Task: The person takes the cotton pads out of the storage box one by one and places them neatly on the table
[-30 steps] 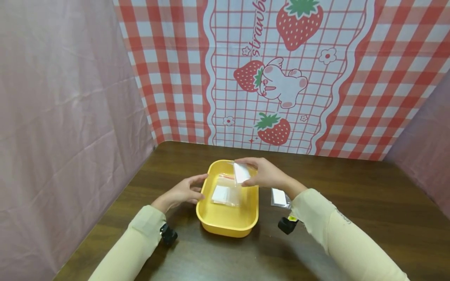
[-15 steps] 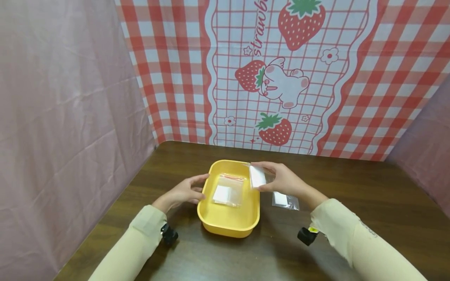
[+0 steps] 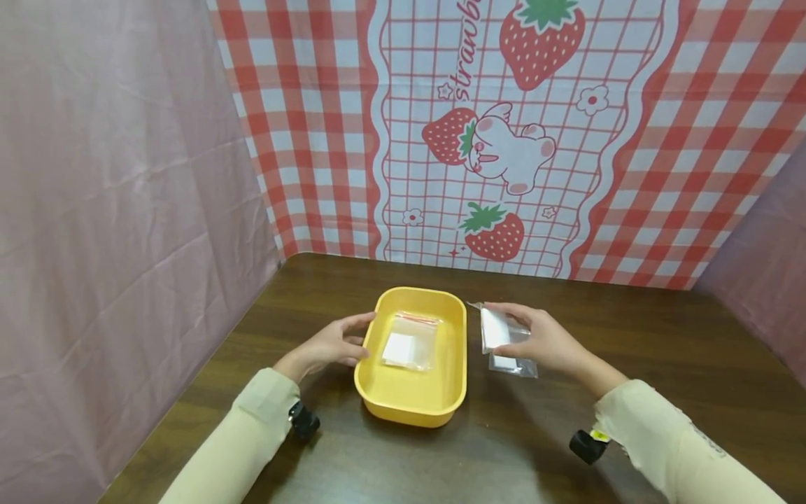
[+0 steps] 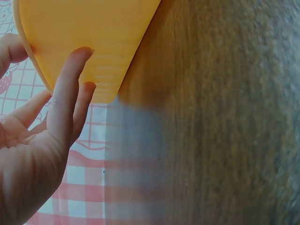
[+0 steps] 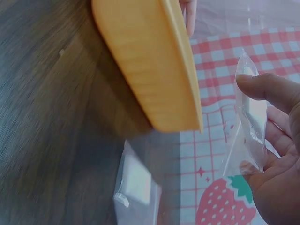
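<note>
My right hand pinches a clear plastic bag with a flat white piece inside, between thumb and fingers. In the right wrist view this held bag hangs upright in the air. Below it, on the table, lies a second clear bag with a white piece, partly covered by the held one in the head view. My left hand touches the left side of a yellow plastic bin, its fingers fairly straight against the outer wall. Inside the bin lies a zip bag with a red-lined top and a white piece.
The dark wooden table carries everything. A red-and-white strawberry cloth hangs behind its far edge, and a pink curtain hangs at the left. Each wrist wears a small black camera, such as the right camera.
My right hand has moved right with its bag, from over the bin to above the bag on the table. The left hand has stayed at the bin's side.
</note>
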The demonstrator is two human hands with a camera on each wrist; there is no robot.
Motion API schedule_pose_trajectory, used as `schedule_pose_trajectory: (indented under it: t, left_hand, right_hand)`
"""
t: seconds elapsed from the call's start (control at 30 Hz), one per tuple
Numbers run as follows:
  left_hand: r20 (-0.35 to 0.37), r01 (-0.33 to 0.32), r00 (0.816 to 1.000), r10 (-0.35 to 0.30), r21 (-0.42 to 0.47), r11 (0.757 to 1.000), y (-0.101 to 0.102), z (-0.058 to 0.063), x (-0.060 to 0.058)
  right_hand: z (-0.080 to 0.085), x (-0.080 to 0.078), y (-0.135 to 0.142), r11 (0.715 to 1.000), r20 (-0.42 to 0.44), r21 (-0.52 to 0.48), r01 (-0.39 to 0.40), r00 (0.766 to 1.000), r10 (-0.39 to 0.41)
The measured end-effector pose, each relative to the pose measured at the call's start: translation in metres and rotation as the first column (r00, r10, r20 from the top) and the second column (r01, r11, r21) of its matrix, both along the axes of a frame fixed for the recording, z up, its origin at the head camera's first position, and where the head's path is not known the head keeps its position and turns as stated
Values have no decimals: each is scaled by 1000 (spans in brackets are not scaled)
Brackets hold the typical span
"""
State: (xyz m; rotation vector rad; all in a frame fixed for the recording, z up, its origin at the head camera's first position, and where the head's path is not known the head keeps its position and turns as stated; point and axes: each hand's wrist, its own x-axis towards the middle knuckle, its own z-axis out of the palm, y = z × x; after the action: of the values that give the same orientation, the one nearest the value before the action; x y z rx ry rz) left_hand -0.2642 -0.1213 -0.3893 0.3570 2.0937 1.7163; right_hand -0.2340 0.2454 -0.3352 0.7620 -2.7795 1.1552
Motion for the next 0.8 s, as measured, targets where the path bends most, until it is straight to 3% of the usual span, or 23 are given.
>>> schedule_pose_trajectory:
  t: [0.37,0.57,0.8]
  left_hand:
    - [6,-4,1000,4,-16,1000,-1,1,-1]
    - [2,5,1000,-5,-7,1000,-2,-1,-2]
    - [7,0,1000,0,-15,1000,-2,-1,-4]
  right_hand:
    - [-13,5,37,997,1,25,67,998,-67]
    - [-18,1,64,993,-48,73,88,995,-85]
    - [-28,0,87,988,-33,100,121,992,-118]
